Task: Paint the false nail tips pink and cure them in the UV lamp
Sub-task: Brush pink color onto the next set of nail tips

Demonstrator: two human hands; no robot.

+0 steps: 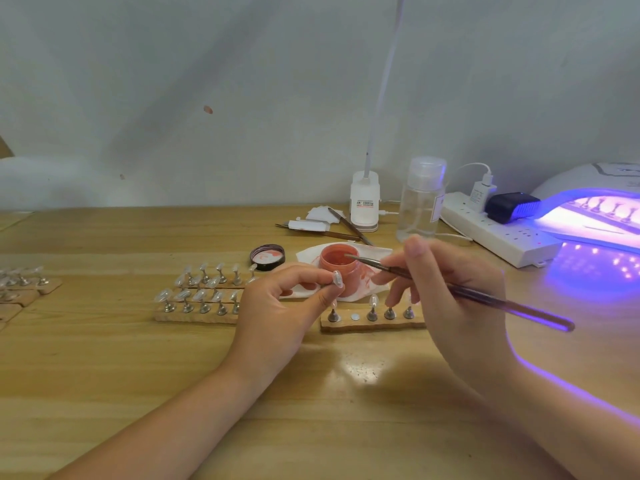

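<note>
Two hands work above a wooden counter (104, 375) near its middle. Left hand (277, 313) pinches a single clear nail tip (337, 279) on its small stand between thumb and fingertips, holding it raised just in front of the open pink gel pot (341, 268). Right hand (457, 296) grips a slim brush (460, 291) like a pen, the handle running out to the right and the bristle end reaching over the pot's rim. The pot stands on a white, pink-smeared wipe (377, 254); its dark lid (267, 257) lies upturned just to the left. Below the hands a cork strip (367, 325) carries four upright stands with tips and one bare metal disc between the first and second. To the left, two further cork strips (194, 315) hold rows of unpainted tips, close together; more stands sit at the far left edge of the view. At the right edge, the UV lamp (595, 216) glows violet, with a strip of tips inside its mouth, and casts light across the counter. A white power strip (498, 237) lies beside the lamp, and a clear pump bottle (420, 199), a desk-lamp base (364, 202) and tweezers (349, 225) stand along the back, near the wall. Bare wood extends along the front edge, below and to the left of the forearms.
</note>
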